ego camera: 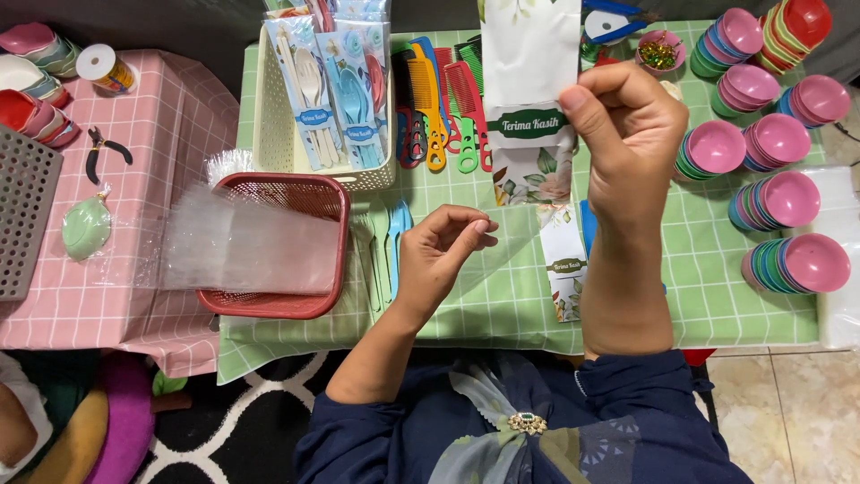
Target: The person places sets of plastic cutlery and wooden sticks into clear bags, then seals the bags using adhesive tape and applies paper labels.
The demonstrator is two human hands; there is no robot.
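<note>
My right hand [627,134] is raised over the green checked table [717,305] and pinches a long white card [528,72] with a floral print and a green label. The card hangs upright from my fingertips. My left hand [443,246] is lower and to the left, thumb and forefinger pinched on the edge of a clear plastic sleeve [515,255] that lies across the cloth. A second floral card [564,264] lies on the table by my right wrist. Pastel plastic spoons and forks [385,242] lie just left of my left hand.
A red basket [313,193] holds a stack of clear bags. Behind it a cream basket [269,134] holds packed cutlery sets, with coloured combs [439,99] beside it. Stacks of pink bowls [779,197] fill the right side. Pliers [107,148] lie on the pink cloth.
</note>
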